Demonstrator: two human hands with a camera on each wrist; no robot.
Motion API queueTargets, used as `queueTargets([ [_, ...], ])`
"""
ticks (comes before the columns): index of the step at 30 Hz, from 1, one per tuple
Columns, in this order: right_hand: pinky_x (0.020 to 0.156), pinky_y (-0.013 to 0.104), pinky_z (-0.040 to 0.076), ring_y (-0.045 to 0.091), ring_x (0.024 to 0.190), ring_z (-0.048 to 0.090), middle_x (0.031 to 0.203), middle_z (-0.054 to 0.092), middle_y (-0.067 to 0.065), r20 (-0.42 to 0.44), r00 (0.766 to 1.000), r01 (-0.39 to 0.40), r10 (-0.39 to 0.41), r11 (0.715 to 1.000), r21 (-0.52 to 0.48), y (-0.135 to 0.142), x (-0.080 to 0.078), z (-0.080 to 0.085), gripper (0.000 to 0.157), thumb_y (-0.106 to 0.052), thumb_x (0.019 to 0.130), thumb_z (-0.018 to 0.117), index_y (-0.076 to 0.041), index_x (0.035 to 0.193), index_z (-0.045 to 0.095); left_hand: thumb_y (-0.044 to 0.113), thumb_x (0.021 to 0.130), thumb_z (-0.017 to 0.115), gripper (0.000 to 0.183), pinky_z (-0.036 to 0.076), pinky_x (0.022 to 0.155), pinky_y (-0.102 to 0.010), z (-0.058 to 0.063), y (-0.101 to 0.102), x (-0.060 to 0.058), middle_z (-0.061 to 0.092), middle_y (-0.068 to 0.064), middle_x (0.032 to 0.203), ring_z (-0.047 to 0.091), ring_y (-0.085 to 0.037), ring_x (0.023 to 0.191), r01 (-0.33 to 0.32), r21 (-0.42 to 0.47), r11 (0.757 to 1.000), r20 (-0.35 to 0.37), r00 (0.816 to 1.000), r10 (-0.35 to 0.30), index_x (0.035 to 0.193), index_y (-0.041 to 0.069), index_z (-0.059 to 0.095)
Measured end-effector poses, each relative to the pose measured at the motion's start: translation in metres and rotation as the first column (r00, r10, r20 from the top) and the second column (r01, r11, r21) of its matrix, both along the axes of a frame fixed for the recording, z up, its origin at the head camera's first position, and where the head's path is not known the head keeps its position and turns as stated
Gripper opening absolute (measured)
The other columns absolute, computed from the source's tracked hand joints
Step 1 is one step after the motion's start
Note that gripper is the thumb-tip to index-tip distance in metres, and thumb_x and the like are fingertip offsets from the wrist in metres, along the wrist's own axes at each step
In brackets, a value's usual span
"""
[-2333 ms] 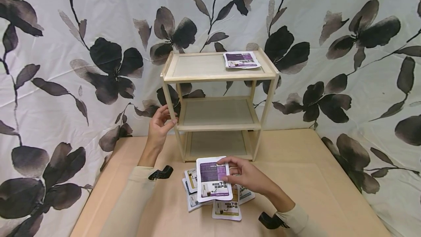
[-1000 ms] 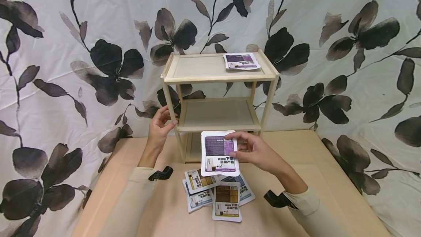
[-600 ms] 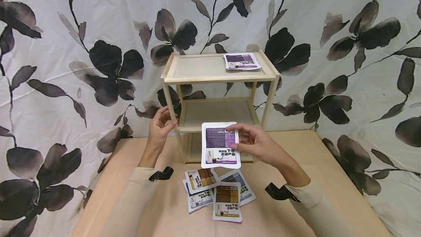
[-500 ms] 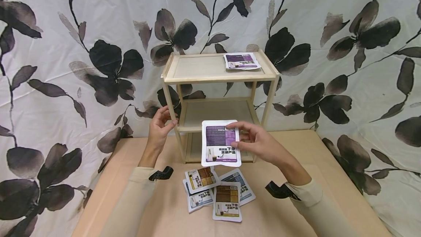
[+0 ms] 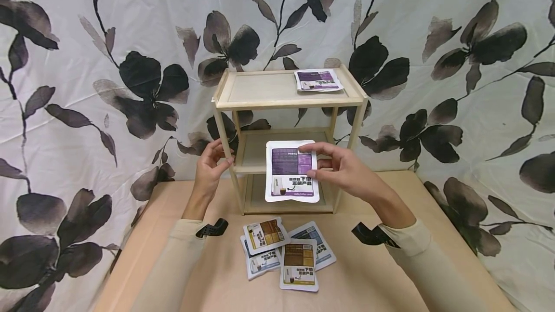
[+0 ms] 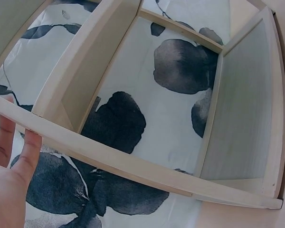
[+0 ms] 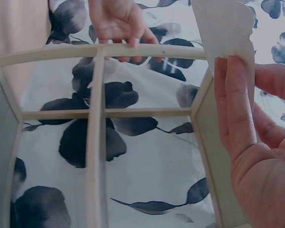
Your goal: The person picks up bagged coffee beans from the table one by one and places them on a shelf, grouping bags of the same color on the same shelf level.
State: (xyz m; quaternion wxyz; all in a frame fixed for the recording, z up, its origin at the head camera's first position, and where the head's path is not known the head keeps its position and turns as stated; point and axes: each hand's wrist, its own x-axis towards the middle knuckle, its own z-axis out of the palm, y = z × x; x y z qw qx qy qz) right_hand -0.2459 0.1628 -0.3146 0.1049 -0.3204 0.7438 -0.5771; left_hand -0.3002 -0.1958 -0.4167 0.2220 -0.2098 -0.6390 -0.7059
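Note:
My right hand (image 5: pixel 347 170) pinches a white and purple coffee packet (image 5: pixel 291 162) by its right edge. The packet is held upright in front of the middle shelf of a small wooden rack (image 5: pixel 290 106), apart from it. In the right wrist view the packet (image 7: pixel 228 28) shows its pale back between thumb and fingers. My left hand (image 5: pixel 210 172) grips the rack's front left post, near the middle shelf. The left wrist view shows its fingers (image 6: pixel 26 159) at that wooden post (image 6: pixel 114 159). Another purple packet (image 5: pixel 318 81) lies at the right of the top shelf.
Several packets lie overlapping on the table (image 5: pixel 208 273) before the rack, among them a brown-and-yellow packet (image 5: pixel 299 264) and a blue packet (image 5: pixel 323 247). A floral cloth (image 5: pixel 151 23) hangs behind the rack. The rack's bottom shelf (image 5: pixel 286 194) sits below the held packet.
My right hand has lifted the purple packet off the pile, up and forward to the height of the middle shelf. The left hand has stayed at the post.

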Motion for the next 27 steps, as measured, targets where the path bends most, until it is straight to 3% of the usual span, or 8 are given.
queueTargets([
  [7,0.083,0.033,0.060,0.025,0.102,0.069,0.125,0.063,0.019,-0.008,1.000,-0.005,0.005,1.000,-0.004,0.001,-0.007,0.018,0.055,-0.004,0.094,0.070,-0.010,0.146,0.051,-0.016,0.088,0.062,0.050,0.053,0.082,-0.025,0.001,0.000,0.002,0.065,-0.005,0.108,0.060,-0.018,0.097,-0.010,-0.010,1.000,-0.001,1.000,0.010,0.135,-0.005,0.053],
  [21,0.087,0.032,0.059,0.025,0.106,0.070,0.131,0.060,0.018,-0.058,0.998,-0.006,0.005,1.000,-0.022,-0.001,-0.018,0.049,0.057,-0.003,0.094,0.071,-0.009,0.147,0.050,-0.018,0.087,0.061,0.051,0.056,0.081,-0.024,0.002,0.001,0.000,0.065,-0.009,0.108,0.061,-0.020,0.096,0.000,-0.001,1.000,-0.005,1.000,0.000,0.134,0.001,0.057],
  [27,0.088,0.030,0.059,0.024,0.107,0.069,0.134,0.059,0.014,-0.072,0.997,0.008,-0.009,1.000,-0.014,-0.003,-0.023,0.064,0.058,-0.004,0.093,0.072,-0.012,0.147,0.051,-0.016,0.088,0.061,0.049,0.056,0.080,-0.024,0.002,0.001,0.001,0.063,-0.018,0.109,0.061,-0.023,0.096,-0.006,-0.002,1.000,0.011,1.000,0.006,0.134,0.001,0.057],
])
